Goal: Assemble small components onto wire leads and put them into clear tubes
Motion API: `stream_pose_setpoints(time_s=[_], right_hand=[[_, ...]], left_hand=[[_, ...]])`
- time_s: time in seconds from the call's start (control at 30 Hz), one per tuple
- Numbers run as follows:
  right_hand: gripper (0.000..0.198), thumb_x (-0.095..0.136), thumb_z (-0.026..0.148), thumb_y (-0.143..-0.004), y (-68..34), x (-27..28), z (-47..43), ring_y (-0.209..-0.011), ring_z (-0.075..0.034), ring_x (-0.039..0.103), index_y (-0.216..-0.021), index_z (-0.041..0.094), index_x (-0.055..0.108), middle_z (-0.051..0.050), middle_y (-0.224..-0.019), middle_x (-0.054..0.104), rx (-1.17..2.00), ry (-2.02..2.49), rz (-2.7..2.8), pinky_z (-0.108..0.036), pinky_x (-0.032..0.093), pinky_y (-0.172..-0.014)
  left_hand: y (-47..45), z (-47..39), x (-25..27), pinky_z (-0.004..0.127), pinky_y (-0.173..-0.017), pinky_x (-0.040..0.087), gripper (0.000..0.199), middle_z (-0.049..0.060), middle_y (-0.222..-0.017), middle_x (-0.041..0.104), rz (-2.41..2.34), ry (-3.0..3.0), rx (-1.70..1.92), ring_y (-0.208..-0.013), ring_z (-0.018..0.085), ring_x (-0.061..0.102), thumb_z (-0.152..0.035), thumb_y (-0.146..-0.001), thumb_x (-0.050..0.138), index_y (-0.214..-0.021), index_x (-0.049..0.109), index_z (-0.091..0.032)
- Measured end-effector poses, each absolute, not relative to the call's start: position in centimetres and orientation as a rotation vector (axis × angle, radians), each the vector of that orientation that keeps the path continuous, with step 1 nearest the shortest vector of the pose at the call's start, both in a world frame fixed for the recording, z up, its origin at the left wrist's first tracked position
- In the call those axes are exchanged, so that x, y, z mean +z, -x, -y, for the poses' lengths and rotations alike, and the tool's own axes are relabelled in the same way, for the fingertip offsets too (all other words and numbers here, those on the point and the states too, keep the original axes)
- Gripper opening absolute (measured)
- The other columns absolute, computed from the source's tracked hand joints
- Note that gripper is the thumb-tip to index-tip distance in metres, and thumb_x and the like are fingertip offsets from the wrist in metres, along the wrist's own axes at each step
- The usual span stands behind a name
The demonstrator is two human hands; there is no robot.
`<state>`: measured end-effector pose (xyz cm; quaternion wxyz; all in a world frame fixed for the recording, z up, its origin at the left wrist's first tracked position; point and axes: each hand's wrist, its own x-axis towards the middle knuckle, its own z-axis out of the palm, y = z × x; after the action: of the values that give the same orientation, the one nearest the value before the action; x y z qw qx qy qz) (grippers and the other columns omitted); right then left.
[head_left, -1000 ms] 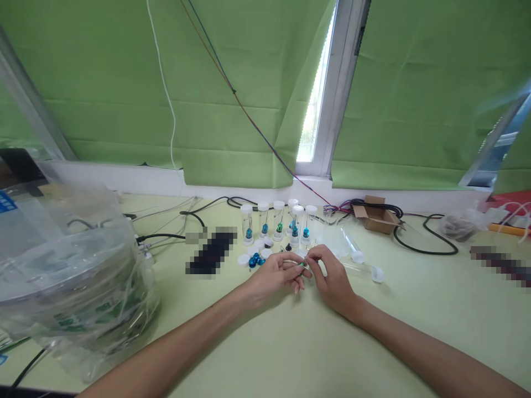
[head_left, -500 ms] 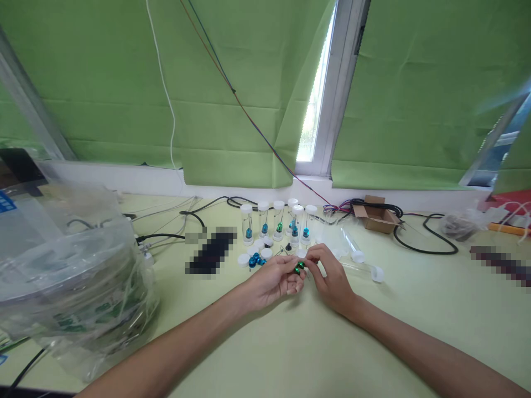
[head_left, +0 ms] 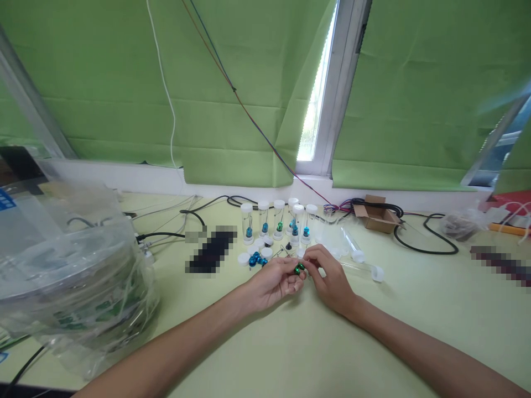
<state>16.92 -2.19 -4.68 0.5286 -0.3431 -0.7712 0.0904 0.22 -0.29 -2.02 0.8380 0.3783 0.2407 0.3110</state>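
Note:
My left hand (head_left: 279, 279) is closed around a small shiny green metal piece with rounded lobes, like a pair of little bells (head_left: 299, 268). It sits between thumb and fingers. Against its right side, my right hand (head_left: 329, 276) pinches with thumb and forefinger; whatever lies between those fingertips is too small to make out. Several similar shiny blue pieces (head_left: 257, 259) lie left of my hands among white round caps (head_left: 243, 259). Behind them, clear tubes (head_left: 264, 220) with white caps stand upright, holding blue or green pieces with thin wires. A small black part (head_left: 289, 246) stands in front of the tubes.
Right of my hands lie clear tubes (head_left: 357, 267) and clear plastic bags (head_left: 326, 235). An open cardboard box (head_left: 379, 215) and black cables (head_left: 440, 252) are at the back. A large plastic-wrapped spool stack (head_left: 83, 287) fills the left side, near a blurred dark object (head_left: 212, 251).
The green piece has shifted very slightly in my fingers. Both hands otherwise stay in the same place, pressed together at the fingertips.

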Motion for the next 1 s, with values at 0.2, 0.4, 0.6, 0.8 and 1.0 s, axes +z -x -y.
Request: stream_pose_setpoints(time_s=[0.2, 0.4, 0.6, 0.8, 1.0], right_hand=[[0.012, 0.044, 0.020, -0.097, -16.95, -4.67, 2.19, -0.079, -0.018, 0.054, -0.089, 0.022, 0.054, -0.005, -0.089, 0.053, 0.290, 0.833, 1.819, -0.032, 0.050, -0.067], [0.013, 0.044, 0.022, -0.097, -16.99, -4.65, 2.13, -0.078, -0.018, 0.054, -0.088, 0.022, 0.054, -0.006, -0.090, 0.053, 0.348, 0.839, 1.806, -0.032, 0.051, -0.066], [0.014, 0.043, 0.023, -0.097, -16.96, -4.64, 2.15, -0.078, -0.018, 0.054, -0.089, 0.022, 0.055, -0.006, -0.089, 0.053, 0.351, 0.844, 1.800, -0.031, 0.051, -0.066], [0.014, 0.043, 0.023, -0.097, -16.91, -4.58, 2.20, -0.076, -0.017, 0.053, -0.089, 0.021, 0.055, -0.005, -0.089, 0.053, 0.368, 0.841, 1.789, -0.030, 0.050, -0.065], [0.014, 0.043, 0.023, -0.097, -16.89, -4.56, 2.26, -0.076, -0.017, 0.053, -0.089, 0.021, 0.055, -0.006, -0.089, 0.053, 0.372, 0.840, 1.785, -0.031, 0.050, -0.064]], left_hand=[[-0.38, 0.59, -1.85, 0.014, -0.045, 0.043, 0.007, 0.005, -0.069, 0.059, -0.513, -0.764, 0.671, -0.050, 0.007, 0.056, -0.013, -0.086, 0.060, -0.082, 0.058, -0.009], [-0.57, 1.09, -1.43, 0.014, -0.049, 0.047, 0.011, 0.006, -0.067, 0.059, -0.519, -0.717, 0.703, -0.050, 0.007, 0.056, -0.011, -0.089, 0.055, -0.080, 0.060, -0.008], [-0.75, 1.24, -1.29, 0.015, -0.050, 0.048, 0.018, 0.006, -0.066, 0.059, -0.503, -0.688, 0.726, -0.049, 0.006, 0.055, -0.008, -0.091, 0.048, -0.078, 0.061, -0.006], [-0.77, 1.23, -1.26, 0.015, -0.050, 0.048, 0.019, 0.006, -0.065, 0.059, -0.497, -0.683, 0.723, -0.049, 0.007, 0.055, -0.010, -0.092, 0.048, -0.078, 0.061, -0.007], [-0.73, 1.25, -1.26, 0.015, -0.050, 0.048, 0.018, 0.006, -0.066, 0.058, -0.491, -0.686, 0.727, -0.049, 0.007, 0.055, -0.009, -0.092, 0.048, -0.079, 0.061, -0.006]])
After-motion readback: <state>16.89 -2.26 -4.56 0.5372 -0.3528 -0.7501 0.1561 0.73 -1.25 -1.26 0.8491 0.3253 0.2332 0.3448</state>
